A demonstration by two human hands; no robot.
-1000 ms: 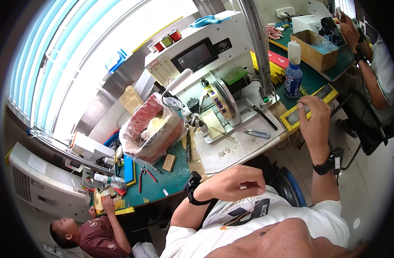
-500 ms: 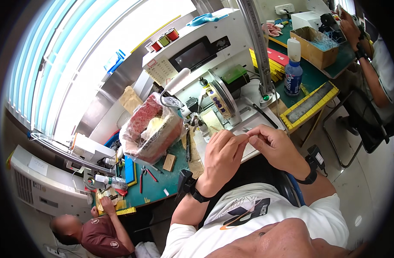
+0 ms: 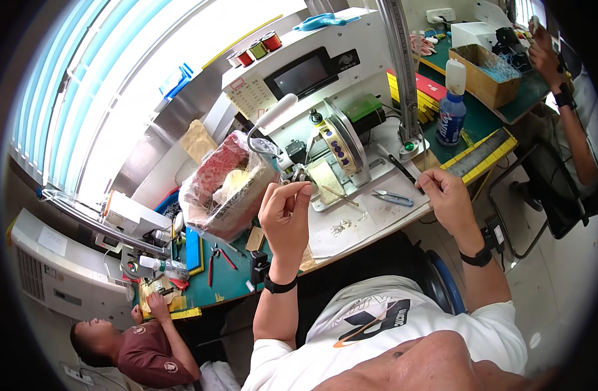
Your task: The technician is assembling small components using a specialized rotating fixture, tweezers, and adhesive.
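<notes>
My left hand (image 3: 286, 218) is raised at the near edge of the white work surface (image 3: 377, 218), thumb and fingers pinched together. My right hand (image 3: 450, 201) is a good way to its right, past the corner of that surface, also closed in a pinch. Whatever either hand holds, if anything, is too small to make out. Between them lie small snips (image 3: 393, 197) with pale blue handles and a little heap of tiny pale pieces (image 3: 341, 227). A thin wooden stick (image 3: 341, 195) rests by the machine (image 3: 338, 146) with its round wheel, and a slim black tool (image 3: 400, 168) lies behind the snips.
A plastic-lined box (image 3: 230, 195) stands left of the machine. Red-handled pliers (image 3: 221, 255) lie on the green bench. A metal column (image 3: 403, 78), a blue bottle (image 3: 451, 117) and a yellow-edged block (image 3: 481, 155) are at right. Co-workers sit at lower left and far right.
My hands have come apart from where they met at the surface's front; the left moved left, the right moved right and up. The snips and tiny pieces are uncovered now.
</notes>
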